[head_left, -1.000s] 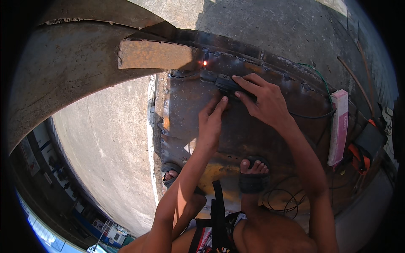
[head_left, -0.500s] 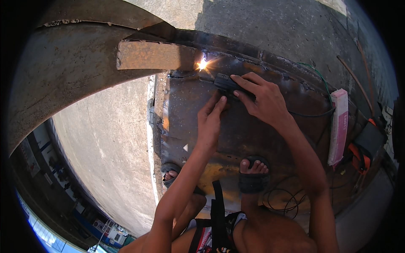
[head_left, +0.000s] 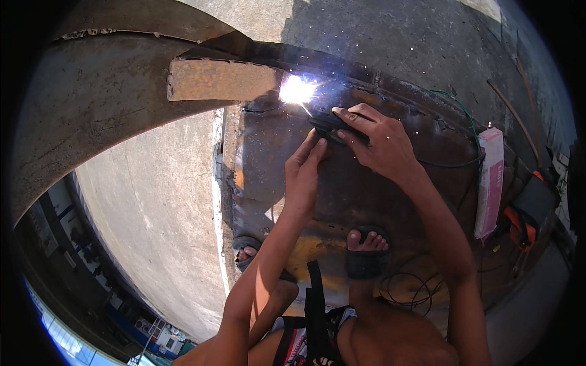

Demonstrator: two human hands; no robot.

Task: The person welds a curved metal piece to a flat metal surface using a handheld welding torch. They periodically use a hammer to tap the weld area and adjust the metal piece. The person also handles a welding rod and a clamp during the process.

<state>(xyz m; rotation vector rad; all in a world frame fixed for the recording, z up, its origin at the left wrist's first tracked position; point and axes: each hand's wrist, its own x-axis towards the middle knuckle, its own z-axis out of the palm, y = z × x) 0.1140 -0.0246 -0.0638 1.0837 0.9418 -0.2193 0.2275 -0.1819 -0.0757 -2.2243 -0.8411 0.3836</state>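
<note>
My right hand [head_left: 378, 140] grips a black electrode holder [head_left: 326, 125], fingers wrapped over its top. My left hand [head_left: 305, 158] pinches the underside of that holder. A thin rod runs from it up-left into a white-blue welding arc [head_left: 297, 89], with sparks flying around it. The arc glows at the right end of a rusty rectangular steel strip [head_left: 220, 79], on a dark, stained steel plate [head_left: 281, 140]; the glare hides the joint. A black cable trails right from the holder.
A pink-white carton [head_left: 488, 183] lies right of my sandaled feet [head_left: 366, 262]. Beyond it sit a black-orange machine [head_left: 531, 204], thin rods [head_left: 516, 116] and loops of cable [head_left: 415, 287]. A curved steel piece [head_left: 91, 91] fills the upper left; concrete [head_left: 146, 213] borders the plate.
The small red glow has flared into a large bright arc with scattered sparks and haze. The holder and both hands have stayed nearly in place, shifted very slightly.
</note>
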